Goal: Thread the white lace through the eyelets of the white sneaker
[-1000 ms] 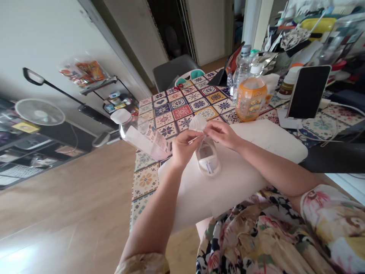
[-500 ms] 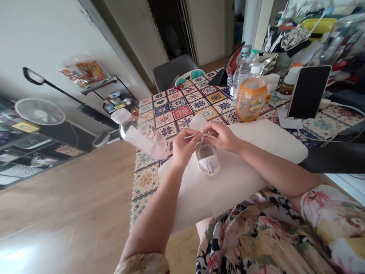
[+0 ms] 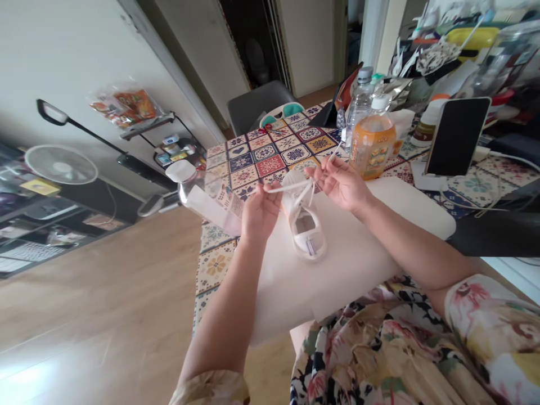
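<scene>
A small white shoe (image 3: pixel 311 243) rests on a white sheet (image 3: pixel 291 292), its heel opening toward me. White shoelace (image 3: pixel 291 187) rises from its front in loose strands above the tongue. My left hand (image 3: pixel 260 215) is left of the shoe, its fingers pinching one stretch of lace. On the other side my right hand (image 3: pixel 341 183) grips another part of the lace, with a lace end sticking up past its fingertips. Both hands are raised above the shoe, palms partly turned up.
On the left of the patterned table (image 3: pixel 215 264) lies a large clear bottle (image 3: pixel 211 202). An orange-labelled bottle (image 3: pixel 372 143), a clear bottle (image 3: pixel 360 95) and a phone on a stand (image 3: pixel 458 138) are at the right. Red scissors (image 3: pixel 265 129) lie farther back.
My hands have moved apart from above the shoe's front, the left one leftward and the right one up and rightward. The lace is now spread between them.
</scene>
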`<control>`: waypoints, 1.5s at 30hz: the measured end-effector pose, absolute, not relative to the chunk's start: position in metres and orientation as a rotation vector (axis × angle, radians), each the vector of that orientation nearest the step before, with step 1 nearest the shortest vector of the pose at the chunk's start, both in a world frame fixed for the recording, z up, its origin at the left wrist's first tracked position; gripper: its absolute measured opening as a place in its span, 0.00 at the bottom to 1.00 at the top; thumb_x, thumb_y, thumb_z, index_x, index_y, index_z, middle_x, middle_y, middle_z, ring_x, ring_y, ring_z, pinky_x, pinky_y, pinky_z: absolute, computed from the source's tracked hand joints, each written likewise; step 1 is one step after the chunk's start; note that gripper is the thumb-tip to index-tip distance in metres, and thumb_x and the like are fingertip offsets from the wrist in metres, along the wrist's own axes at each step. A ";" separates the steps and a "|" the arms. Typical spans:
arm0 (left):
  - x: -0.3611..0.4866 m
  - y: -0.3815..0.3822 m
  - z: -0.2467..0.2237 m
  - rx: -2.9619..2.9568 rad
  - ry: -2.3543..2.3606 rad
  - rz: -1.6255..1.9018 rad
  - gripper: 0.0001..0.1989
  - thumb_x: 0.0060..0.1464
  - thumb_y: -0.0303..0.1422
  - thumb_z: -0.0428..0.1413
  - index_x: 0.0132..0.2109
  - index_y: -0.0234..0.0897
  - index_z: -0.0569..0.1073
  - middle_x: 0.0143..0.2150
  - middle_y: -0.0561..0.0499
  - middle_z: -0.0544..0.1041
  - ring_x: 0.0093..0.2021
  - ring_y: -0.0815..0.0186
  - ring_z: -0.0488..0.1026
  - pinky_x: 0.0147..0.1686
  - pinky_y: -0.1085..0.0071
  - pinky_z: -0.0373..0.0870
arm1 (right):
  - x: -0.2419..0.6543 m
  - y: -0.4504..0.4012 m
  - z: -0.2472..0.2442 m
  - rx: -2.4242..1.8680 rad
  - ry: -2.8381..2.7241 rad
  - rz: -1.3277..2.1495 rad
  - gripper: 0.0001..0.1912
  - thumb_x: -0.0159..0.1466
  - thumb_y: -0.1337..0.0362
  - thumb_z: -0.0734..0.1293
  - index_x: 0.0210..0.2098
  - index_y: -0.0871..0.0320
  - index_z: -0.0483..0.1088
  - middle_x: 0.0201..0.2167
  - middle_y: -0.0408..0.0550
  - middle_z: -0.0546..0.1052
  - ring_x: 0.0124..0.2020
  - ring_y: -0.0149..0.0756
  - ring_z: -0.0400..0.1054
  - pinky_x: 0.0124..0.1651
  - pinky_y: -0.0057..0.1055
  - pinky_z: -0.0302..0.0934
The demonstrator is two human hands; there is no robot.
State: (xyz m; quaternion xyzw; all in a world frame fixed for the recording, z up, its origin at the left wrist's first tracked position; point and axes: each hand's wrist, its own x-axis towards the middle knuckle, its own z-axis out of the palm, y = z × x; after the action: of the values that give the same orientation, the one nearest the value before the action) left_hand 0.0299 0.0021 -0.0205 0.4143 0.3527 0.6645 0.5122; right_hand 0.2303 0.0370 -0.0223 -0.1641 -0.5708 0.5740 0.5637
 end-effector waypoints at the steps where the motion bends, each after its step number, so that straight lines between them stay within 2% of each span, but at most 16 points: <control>1: 0.027 0.002 -0.019 0.982 0.835 1.605 0.13 0.59 0.36 0.55 0.28 0.39 0.62 0.22 0.56 0.65 0.27 0.73 0.69 0.36 0.74 0.73 | 0.233 0.039 -0.021 -0.390 -1.331 1.369 0.19 0.62 0.44 0.66 0.31 0.53 0.60 0.25 0.40 0.67 0.39 0.34 0.70 0.45 0.34 0.65; 3: 0.022 0.000 -0.015 0.971 0.802 1.584 0.13 0.59 0.34 0.54 0.28 0.39 0.61 0.20 0.59 0.56 0.18 0.76 0.57 0.23 0.78 0.66 | 0.238 0.042 -0.017 -0.411 -1.327 1.384 0.20 0.64 0.43 0.64 0.31 0.53 0.58 0.20 0.37 0.61 0.31 0.31 0.66 0.40 0.31 0.65; 5: 0.018 -0.002 -0.011 1.003 0.798 1.537 0.13 0.57 0.35 0.56 0.29 0.40 0.60 0.19 0.61 0.53 0.15 0.76 0.49 0.15 0.79 0.54 | 0.243 0.042 -0.013 -0.431 -1.329 1.401 0.20 0.65 0.43 0.61 0.30 0.53 0.57 0.17 0.35 0.55 0.21 0.28 0.57 0.29 0.28 0.60; 8: 0.011 -0.002 -0.010 1.149 0.900 1.429 0.15 0.53 0.38 0.60 0.31 0.41 0.60 0.18 0.62 0.55 0.15 0.76 0.48 0.14 0.78 0.45 | 0.250 0.042 -0.006 -0.426 -1.314 1.458 0.20 0.65 0.45 0.62 0.29 0.53 0.56 0.16 0.33 0.49 0.16 0.26 0.43 0.20 0.26 0.46; 12: 0.000 0.001 -0.015 1.478 1.198 1.262 0.12 0.50 0.37 0.59 0.32 0.40 0.62 0.17 0.61 0.61 0.15 0.75 0.52 0.17 0.78 0.47 | 0.261 0.047 -0.002 -0.470 -1.378 1.674 0.20 0.62 0.48 0.67 0.29 0.54 0.57 0.15 0.31 0.47 0.15 0.24 0.40 0.18 0.24 0.38; 18: -0.011 0.001 -0.015 1.821 1.541 0.886 0.04 0.52 0.32 0.54 0.32 0.40 0.65 0.18 0.59 0.66 0.19 0.70 0.60 0.23 0.74 0.54 | 0.274 0.053 -0.005 -0.526 -1.543 2.002 0.16 0.61 0.54 0.70 0.29 0.56 0.60 0.14 0.31 0.51 0.14 0.21 0.41 0.18 0.22 0.35; 26: -0.007 0.006 -0.020 2.051 1.692 0.683 0.04 0.53 0.30 0.52 0.30 0.41 0.65 0.21 0.55 0.69 0.25 0.64 0.65 0.29 0.70 0.57 | 0.272 0.047 -0.009 -0.430 -1.796 2.218 0.14 0.62 0.58 0.71 0.29 0.59 0.64 0.16 0.32 0.54 0.15 0.20 0.43 0.18 0.21 0.37; 32: -0.012 0.008 -0.026 1.921 1.368 0.744 0.08 0.56 0.37 0.51 0.32 0.40 0.68 0.23 0.54 0.73 0.26 0.66 0.68 0.29 0.72 0.61 | 0.262 0.048 -0.020 -0.614 -1.904 2.128 0.21 0.63 0.49 0.68 0.26 0.60 0.65 0.18 0.36 0.63 0.14 0.18 0.46 0.16 0.21 0.37; 35: -0.016 0.008 -0.027 1.831 1.286 0.683 0.11 0.51 0.42 0.58 0.34 0.39 0.73 0.19 0.55 0.71 0.21 0.68 0.67 0.24 0.73 0.59 | 0.258 0.047 -0.022 -0.742 -1.930 2.053 0.22 0.61 0.48 0.68 0.25 0.61 0.67 0.15 0.35 0.62 0.12 0.18 0.48 0.15 0.21 0.37; 38: -0.017 0.007 -0.025 1.840 1.239 0.621 0.11 0.46 0.41 0.63 0.33 0.38 0.77 0.17 0.55 0.70 0.19 0.70 0.66 0.21 0.74 0.58 | 0.257 0.047 -0.021 -0.775 -1.984 1.987 0.25 0.60 0.46 0.69 0.21 0.62 0.67 0.13 0.38 0.65 0.12 0.20 0.54 0.15 0.21 0.45; 40: -0.016 0.005 -0.023 1.840 1.204 0.623 0.10 0.47 0.40 0.62 0.33 0.38 0.77 0.18 0.54 0.71 0.19 0.70 0.66 0.21 0.75 0.57 | 0.257 0.048 -0.021 -0.827 -1.976 1.960 0.26 0.60 0.45 0.68 0.21 0.61 0.65 0.15 0.41 0.71 0.13 0.21 0.59 0.17 0.21 0.53; 45: -0.016 0.003 -0.019 1.771 1.169 0.561 0.09 0.50 0.40 0.60 0.37 0.40 0.75 0.15 0.57 0.68 0.16 0.72 0.62 0.20 0.76 0.55 | 0.262 0.053 -0.023 -0.864 -2.027 1.999 0.19 0.57 0.50 0.73 0.32 0.60 0.70 0.22 0.42 0.78 0.16 0.23 0.66 0.22 0.22 0.61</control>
State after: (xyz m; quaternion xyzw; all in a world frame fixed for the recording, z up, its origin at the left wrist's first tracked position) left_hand -0.0157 0.0028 -0.0187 0.7182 0.4740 0.2275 0.4557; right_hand 0.2616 0.0526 -0.0227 -0.2894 -0.6789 0.6697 0.0831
